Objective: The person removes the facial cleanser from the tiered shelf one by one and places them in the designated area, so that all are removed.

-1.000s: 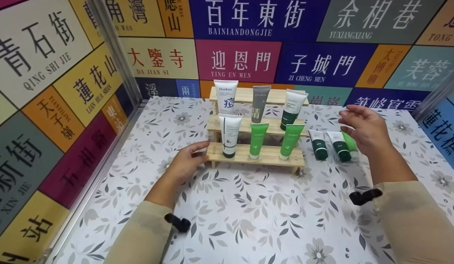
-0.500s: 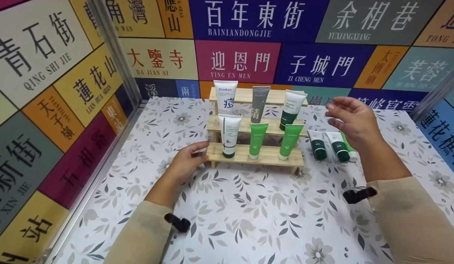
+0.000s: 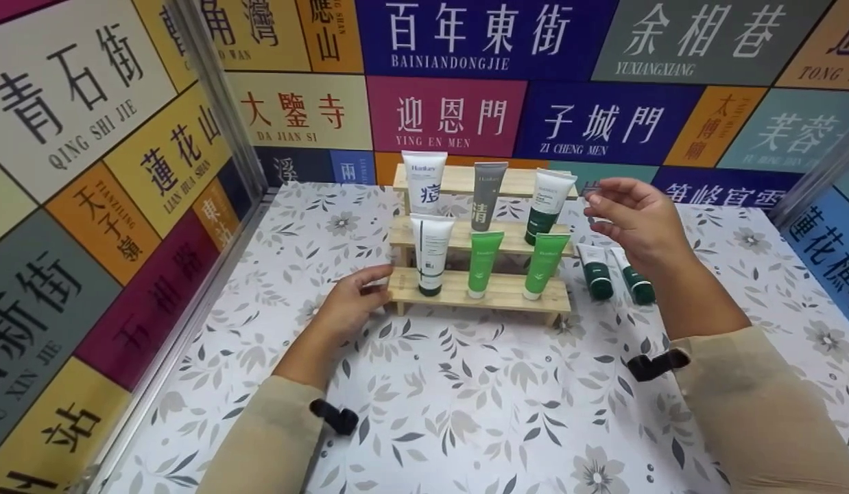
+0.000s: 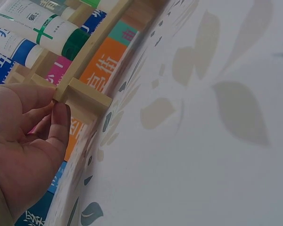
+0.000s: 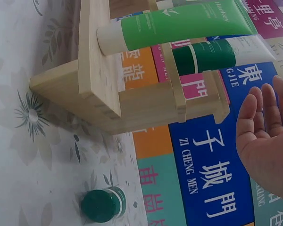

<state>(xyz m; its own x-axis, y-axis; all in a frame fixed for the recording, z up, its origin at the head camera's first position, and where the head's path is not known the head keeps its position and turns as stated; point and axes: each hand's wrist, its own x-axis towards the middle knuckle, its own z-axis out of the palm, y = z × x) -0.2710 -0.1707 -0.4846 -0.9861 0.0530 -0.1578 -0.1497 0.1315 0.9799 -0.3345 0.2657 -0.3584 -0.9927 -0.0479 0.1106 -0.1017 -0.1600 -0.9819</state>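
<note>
My left hand [image 3: 352, 302] pinches the left end of the lowest step of a three-tier wooden display stand [image 3: 479, 302]; in the left wrist view its fingers and thumb [image 4: 61, 122] meet at the corner. My right hand [image 3: 634, 216] hovers right of the stand, fingers loosely bent, holding nothing. Nearest to it is a white and dark green tube [image 3: 549, 206] on the middle step, beside a grey tube [image 3: 489, 195] and a white tube [image 3: 423, 182]. The bottom step carries a white tube [image 3: 433, 254] and two bright green tubes, the left one [image 3: 485, 264] and the right one [image 3: 546, 266].
Two white and dark green tubes, one [image 3: 596, 274] left of the other [image 3: 634, 278], lie on the floral tabletop [image 3: 479, 398] right of the stand, partly under the right forearm. Printed panels [image 3: 445, 113] stand behind and to the left.
My right hand has moved left towards the stand, and now covers the green tube lying on the table. The left hand has stayed at the stand's left end.
</note>
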